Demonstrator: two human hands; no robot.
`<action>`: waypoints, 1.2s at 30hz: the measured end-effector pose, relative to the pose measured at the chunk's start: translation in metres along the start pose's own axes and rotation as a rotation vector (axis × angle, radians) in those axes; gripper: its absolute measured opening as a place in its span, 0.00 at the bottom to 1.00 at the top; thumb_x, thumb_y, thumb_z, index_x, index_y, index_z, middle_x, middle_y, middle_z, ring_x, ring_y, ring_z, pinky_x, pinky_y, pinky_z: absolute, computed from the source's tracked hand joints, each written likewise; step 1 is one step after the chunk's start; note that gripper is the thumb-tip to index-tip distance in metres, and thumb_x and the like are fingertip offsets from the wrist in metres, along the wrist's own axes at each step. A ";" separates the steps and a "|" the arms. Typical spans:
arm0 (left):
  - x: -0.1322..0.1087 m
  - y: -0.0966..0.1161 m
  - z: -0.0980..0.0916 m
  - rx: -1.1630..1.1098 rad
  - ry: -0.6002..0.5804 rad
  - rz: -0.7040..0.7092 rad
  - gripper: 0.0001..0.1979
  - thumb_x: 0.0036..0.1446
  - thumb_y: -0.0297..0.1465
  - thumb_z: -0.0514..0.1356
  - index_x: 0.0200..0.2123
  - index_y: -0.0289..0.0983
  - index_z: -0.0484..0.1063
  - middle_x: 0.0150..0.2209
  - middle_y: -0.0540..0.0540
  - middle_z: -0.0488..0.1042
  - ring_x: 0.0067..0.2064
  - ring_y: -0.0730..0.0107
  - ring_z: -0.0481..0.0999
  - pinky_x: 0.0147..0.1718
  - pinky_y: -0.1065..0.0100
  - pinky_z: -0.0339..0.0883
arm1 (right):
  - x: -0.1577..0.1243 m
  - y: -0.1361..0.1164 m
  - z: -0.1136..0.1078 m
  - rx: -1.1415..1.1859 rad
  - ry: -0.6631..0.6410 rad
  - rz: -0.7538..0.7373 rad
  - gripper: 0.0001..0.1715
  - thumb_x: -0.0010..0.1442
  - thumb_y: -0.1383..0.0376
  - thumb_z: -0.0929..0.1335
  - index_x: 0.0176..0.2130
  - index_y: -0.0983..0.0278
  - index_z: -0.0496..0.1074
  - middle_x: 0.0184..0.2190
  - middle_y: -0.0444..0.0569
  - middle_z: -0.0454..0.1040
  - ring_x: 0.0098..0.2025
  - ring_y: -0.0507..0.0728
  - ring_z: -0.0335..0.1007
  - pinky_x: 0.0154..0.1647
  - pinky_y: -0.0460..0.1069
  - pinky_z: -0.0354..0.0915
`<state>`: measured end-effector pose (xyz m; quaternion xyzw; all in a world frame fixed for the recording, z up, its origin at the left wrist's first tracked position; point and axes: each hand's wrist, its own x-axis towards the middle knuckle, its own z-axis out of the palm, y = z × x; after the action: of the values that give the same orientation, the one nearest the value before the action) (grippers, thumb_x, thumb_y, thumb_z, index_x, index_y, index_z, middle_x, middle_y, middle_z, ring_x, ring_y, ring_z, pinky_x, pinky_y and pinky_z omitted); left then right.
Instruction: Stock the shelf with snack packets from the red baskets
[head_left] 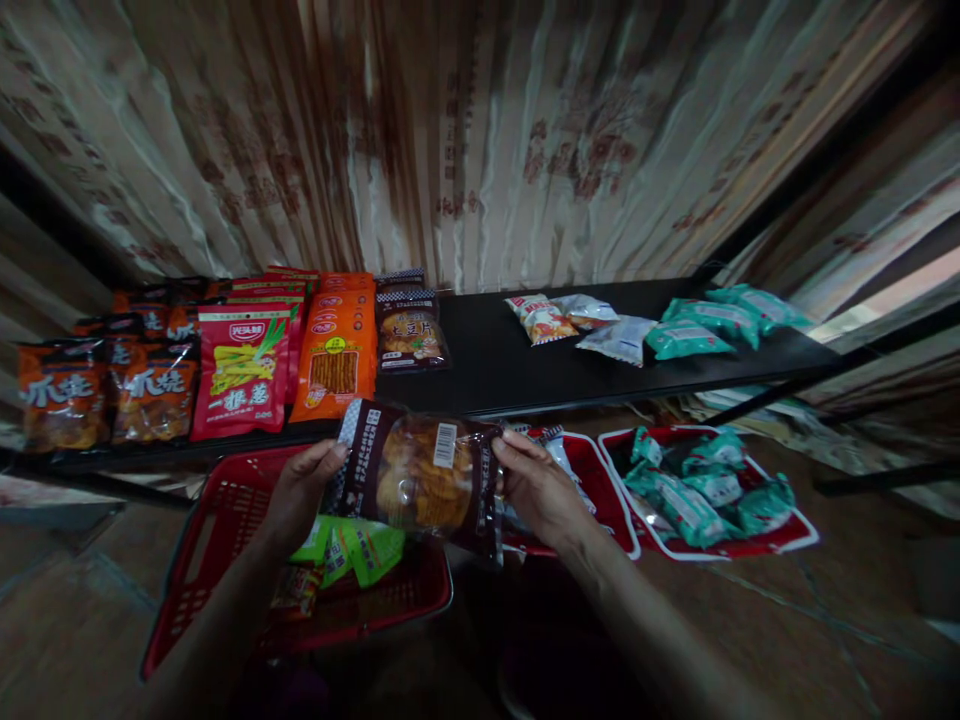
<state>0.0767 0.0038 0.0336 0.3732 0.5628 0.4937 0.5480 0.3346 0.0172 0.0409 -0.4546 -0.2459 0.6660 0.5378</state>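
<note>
A dark brown bag of potato chips point(420, 475), with a clear window and a white barcode label, is held sideways between my hands. My left hand point(304, 490) pinches its left end, thumb on top. At the other end, the fingers of my right hand point(532, 485) close on the bag's edge. Below it is a red basket point(187, 580) with green snack packets point(367, 550) inside. Behind, on the black shelf point(480, 370), similar brown chip bags point(409, 335) stand beside orange stick-snack packets point(334, 355).
Red snack packets point(241, 375) and black-orange packets point(154, 390) stand on the shelf's left. White packets point(615, 338) and teal packets point(694, 335) lie on its right. Red baskets with teal packets point(697, 500) and white packets sit below. A patterned curtain point(450, 150) hangs behind.
</note>
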 end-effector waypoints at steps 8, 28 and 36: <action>0.008 -0.004 0.007 0.019 0.070 0.083 0.14 0.48 0.41 0.63 0.31 0.35 0.74 0.28 0.46 0.77 0.31 0.65 0.76 0.32 0.67 0.67 | 0.010 -0.019 -0.020 0.138 0.093 -0.123 0.18 0.36 0.63 0.79 0.27 0.60 0.72 0.24 0.39 0.76 0.21 0.48 0.66 0.19 0.43 0.61; -0.003 0.006 0.020 -0.608 -0.422 -0.077 0.36 0.41 0.57 0.61 0.49 0.41 0.68 0.49 0.41 0.73 0.55 0.51 0.68 0.49 0.53 0.64 | -0.035 0.023 0.022 -1.236 -0.608 -1.374 0.22 0.60 0.74 0.63 0.52 0.60 0.68 0.30 0.46 0.69 0.34 0.52 0.65 0.34 0.48 0.65; -0.009 0.004 0.016 -0.595 -0.319 -0.069 0.21 0.40 0.45 0.68 0.36 0.41 0.72 0.41 0.45 0.77 0.46 0.56 0.74 0.44 0.59 0.68 | -0.039 0.036 0.032 -1.346 -0.654 -1.314 0.16 0.63 0.72 0.62 0.50 0.63 0.68 0.31 0.47 0.70 0.34 0.52 0.62 0.33 0.47 0.64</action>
<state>0.0929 -0.0019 0.0408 0.2504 0.3134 0.5527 0.7305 0.2892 -0.0248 0.0392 -0.2327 -0.9114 0.0501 0.3357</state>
